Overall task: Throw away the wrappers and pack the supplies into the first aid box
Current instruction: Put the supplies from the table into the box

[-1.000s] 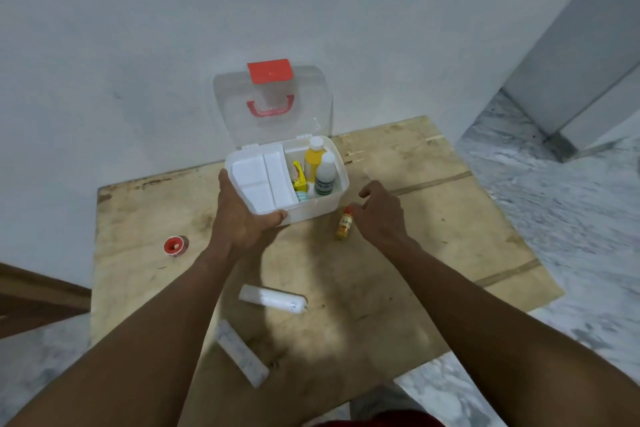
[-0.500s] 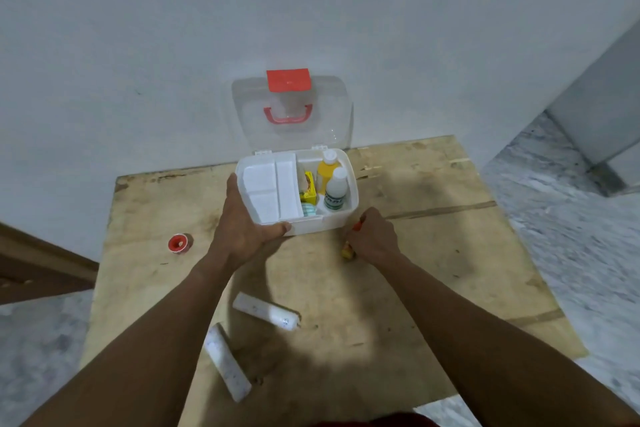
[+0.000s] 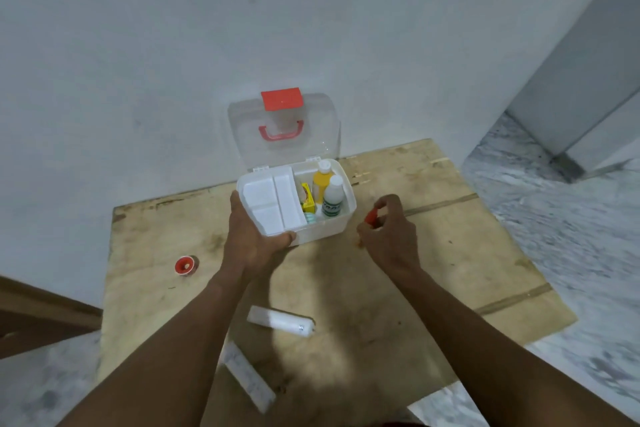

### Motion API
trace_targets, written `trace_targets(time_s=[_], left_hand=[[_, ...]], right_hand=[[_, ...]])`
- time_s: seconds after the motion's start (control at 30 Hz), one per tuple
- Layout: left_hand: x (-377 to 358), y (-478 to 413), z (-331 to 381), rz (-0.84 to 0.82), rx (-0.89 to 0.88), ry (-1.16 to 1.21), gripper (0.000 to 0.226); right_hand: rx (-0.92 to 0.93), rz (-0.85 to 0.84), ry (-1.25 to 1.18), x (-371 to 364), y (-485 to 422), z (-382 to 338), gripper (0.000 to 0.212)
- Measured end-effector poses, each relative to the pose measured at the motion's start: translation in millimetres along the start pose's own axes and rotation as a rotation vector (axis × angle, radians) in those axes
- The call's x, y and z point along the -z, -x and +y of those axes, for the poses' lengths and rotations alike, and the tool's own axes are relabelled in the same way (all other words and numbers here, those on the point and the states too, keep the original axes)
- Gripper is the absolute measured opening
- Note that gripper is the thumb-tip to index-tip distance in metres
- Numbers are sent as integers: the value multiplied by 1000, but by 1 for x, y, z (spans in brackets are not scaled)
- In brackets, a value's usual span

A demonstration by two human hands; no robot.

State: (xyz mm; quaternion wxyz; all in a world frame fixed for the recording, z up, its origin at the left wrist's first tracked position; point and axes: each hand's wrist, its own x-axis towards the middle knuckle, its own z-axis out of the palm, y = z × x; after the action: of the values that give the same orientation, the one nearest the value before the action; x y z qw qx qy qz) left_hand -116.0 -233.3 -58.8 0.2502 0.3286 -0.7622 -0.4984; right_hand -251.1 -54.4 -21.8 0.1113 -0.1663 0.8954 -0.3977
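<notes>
White plastic first aid box (image 3: 322, 230) sits lid-up on the worn plywood board (image 3: 433, 253); our left hand (image 3: 251, 239) clamps its near-left corner, thumb along the front wall. Just right of the box, our right hand (image 3: 389, 236) pinches a small red-capped bottle (image 3: 371, 217) lifted off the wood. Inside, beyond our left grip, stand a yellow bottle (image 3: 321, 181) and a white bottle (image 3: 333, 198). Nearer us lie a white wrapped roll (image 3: 280, 321) and a flat white wrapper (image 3: 247, 376); left of our grip, a red tape roll (image 3: 185, 265).
</notes>
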Motion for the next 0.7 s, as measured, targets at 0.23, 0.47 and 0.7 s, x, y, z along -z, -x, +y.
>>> trace_targets(time_s=[0.23, 0.47, 0.7], left_hand=[[1, -4, -13, 0, -7, -16, 101], [0, -4, -12, -5, 19, 16, 102], [1, -6, -9, 15, 22, -28, 104]], right_hand=[[259, 139, -107, -5, 14, -32, 26], [390, 103, -79, -32, -5, -43, 18], [433, 57, 54, -50, -20, -34, 17]])
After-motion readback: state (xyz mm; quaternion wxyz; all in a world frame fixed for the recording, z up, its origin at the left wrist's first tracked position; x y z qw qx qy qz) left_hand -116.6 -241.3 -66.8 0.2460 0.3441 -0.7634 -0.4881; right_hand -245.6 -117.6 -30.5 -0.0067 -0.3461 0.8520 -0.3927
